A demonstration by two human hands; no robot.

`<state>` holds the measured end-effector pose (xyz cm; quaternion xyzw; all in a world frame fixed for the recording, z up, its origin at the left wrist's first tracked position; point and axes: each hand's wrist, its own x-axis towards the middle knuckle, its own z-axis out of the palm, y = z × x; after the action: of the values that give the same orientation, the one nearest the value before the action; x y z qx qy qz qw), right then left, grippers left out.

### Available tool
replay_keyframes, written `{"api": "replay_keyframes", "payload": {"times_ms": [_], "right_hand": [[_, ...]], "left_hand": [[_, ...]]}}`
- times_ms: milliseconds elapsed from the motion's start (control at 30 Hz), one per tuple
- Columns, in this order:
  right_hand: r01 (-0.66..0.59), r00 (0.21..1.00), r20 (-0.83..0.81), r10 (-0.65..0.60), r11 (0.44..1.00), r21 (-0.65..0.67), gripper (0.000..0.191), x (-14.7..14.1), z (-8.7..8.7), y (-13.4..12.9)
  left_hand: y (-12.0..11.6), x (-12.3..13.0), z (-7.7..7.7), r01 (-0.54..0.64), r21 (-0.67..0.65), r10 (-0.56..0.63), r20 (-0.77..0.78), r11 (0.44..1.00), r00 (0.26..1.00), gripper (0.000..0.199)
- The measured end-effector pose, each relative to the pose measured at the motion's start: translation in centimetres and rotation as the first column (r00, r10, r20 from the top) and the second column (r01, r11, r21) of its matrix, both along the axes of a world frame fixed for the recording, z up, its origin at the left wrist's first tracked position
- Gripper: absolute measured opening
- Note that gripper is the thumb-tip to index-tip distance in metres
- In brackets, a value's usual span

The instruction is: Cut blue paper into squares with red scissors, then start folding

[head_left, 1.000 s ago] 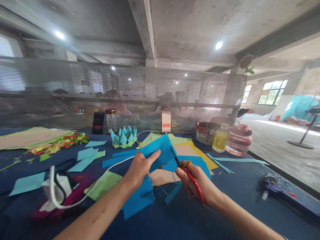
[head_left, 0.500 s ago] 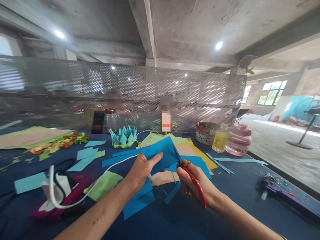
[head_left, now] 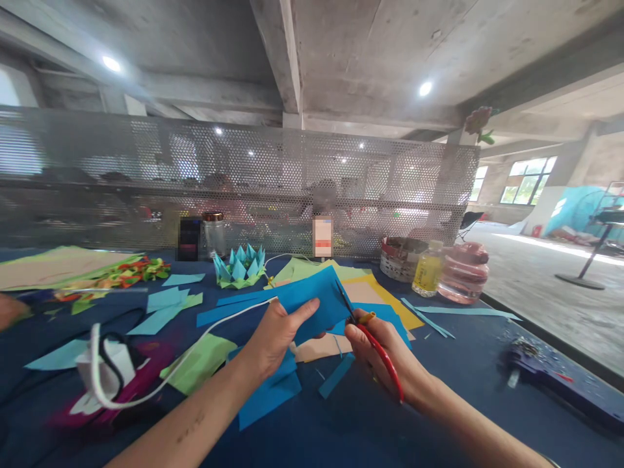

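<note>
My left hand (head_left: 280, 328) pinches a sheet of bright blue paper (head_left: 316, 302), thumb on top and fingers partly hidden beneath. In my right hand (head_left: 383, 348) is a pair of scissors (head_left: 385, 357) with red handles and dark blades. The blades lie along the right edge of the blue sheet, pointing away from me and up. Below my hands are more blue sheets (head_left: 270, 400) and a narrow blue strip (head_left: 337, 376). Peach, yellow and blue papers are spread behind the held sheet.
A folded light-blue and green paper crown (head_left: 240, 266) stands behind my left hand. A white cable (head_left: 214, 328) crosses the table near it. To the right are a woven basket (head_left: 402, 259), a yellow bottle (head_left: 428, 270), a pink jug (head_left: 463, 273) and a glue gun (head_left: 560, 380).
My hands, the blue paper and the scissors keep nearly the same pose. A blurred skin-toned shape, perhaps another person's hand, has come in at the left edge beside a thin rod.
</note>
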<state>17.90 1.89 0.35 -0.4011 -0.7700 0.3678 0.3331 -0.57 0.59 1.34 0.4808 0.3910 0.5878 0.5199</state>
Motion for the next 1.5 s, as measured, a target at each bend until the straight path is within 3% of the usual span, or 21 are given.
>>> {"api": "replay_keyframes", "payload": {"times_ms": [300, 667, 967, 1500], "right_hand": [[0.031, 0.998, -0.052, -0.03, 0.999, 0.023, 0.05, -0.3, -0.8, 0.7], [0.02, 1.0, -0.001, -0.02, 0.999, 0.027, 0.054, -0.2, 0.6, -0.6], [-0.007, 1.0, 0.015, 0.006, 0.997, 0.074, 0.054, 0.2, 0.5, -0.3], [0.095, 0.995, -0.005, -0.095, 0.989, 0.117, 0.055, -0.2, -0.1, -0.2]], "left_hand": [[-0.3, 0.2, 0.6, 0.021, -0.015, -0.02, 0.021, 1.0, 1.0, 0.025], [-0.1, 0.0, 0.0, 0.049, 0.011, -0.05, 0.019, 0.999, 0.999, 0.024], [-0.2, 0.4, -0.5, 0.115, 0.006, -0.115, 0.012, 0.993, 0.993, 0.023], [-0.5, 0.5, -0.2, 0.158, -0.05, -0.155, 0.055, 0.986, 0.986, 0.025]]}}
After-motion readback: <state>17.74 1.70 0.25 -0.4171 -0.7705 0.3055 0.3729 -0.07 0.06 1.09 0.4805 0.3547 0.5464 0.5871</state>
